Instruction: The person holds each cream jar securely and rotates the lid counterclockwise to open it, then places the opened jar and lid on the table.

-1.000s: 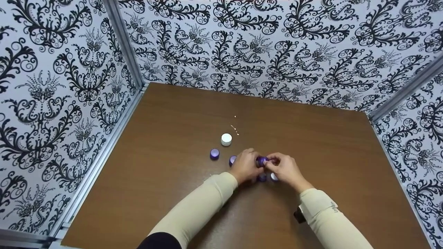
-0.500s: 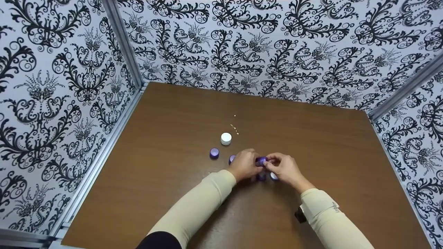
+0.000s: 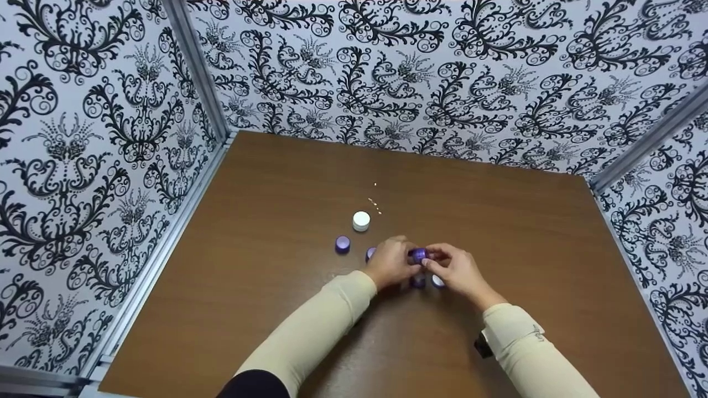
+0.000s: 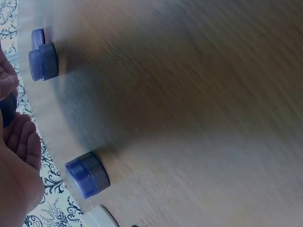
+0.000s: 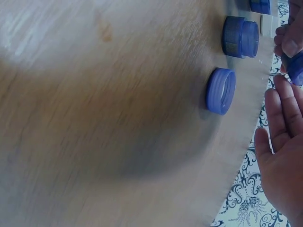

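Over the table, my left hand (image 3: 394,261) grips a small purple jar (image 3: 419,255). My right hand (image 3: 457,271) pinches the same jar from the right, thumb in front; its other fingers look extended in the right wrist view. Whether the right fingers hold the lid or the body is unclear. Below them stands a lidless purple jar (image 5: 240,37), beside a loose purple lid (image 5: 220,91) with its hollow side showing. Left of my left hand is another purple jar (image 3: 371,254), partly hidden by that hand.
Further left stands a purple jar (image 3: 342,244), with a white jar (image 3: 361,221) behind it. Small pale specks (image 3: 375,204) lie on the brown table (image 3: 498,210). Patterned panels (image 3: 398,77) on metal posts enclose the back and sides.
Both hands stay nearly in place around the held jar. The jar's angle between the fingers and the right thumb's position shift slightly. The things on the table have not moved.
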### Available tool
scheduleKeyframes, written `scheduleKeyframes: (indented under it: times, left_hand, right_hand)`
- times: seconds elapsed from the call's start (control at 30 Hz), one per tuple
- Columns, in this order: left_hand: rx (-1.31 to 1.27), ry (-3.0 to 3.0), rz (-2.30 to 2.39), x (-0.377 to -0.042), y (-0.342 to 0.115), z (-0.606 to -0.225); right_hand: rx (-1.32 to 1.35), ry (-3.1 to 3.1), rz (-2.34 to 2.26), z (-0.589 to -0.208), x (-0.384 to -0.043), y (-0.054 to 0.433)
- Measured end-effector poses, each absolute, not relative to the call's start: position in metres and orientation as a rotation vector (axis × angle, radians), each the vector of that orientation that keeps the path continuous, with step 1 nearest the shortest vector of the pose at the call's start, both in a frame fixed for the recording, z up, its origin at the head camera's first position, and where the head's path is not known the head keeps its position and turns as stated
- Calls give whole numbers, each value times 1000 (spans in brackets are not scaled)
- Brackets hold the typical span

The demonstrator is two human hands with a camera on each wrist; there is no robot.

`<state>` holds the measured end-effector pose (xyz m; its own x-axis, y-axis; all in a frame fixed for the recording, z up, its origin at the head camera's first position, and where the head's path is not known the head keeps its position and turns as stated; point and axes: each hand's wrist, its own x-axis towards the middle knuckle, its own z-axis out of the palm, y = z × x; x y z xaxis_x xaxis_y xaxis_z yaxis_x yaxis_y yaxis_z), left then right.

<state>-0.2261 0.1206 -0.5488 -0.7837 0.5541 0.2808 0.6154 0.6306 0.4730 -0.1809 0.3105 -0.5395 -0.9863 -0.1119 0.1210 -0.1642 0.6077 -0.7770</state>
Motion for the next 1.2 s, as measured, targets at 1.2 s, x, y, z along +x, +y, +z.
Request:
scheduleKeyframes:
  times: [1.2]
  left_hand:
    - [-989, -2786, -869, -230, 119, -546]
  right_hand:
    - [289, -2801, 1250, -534, -183, 308]
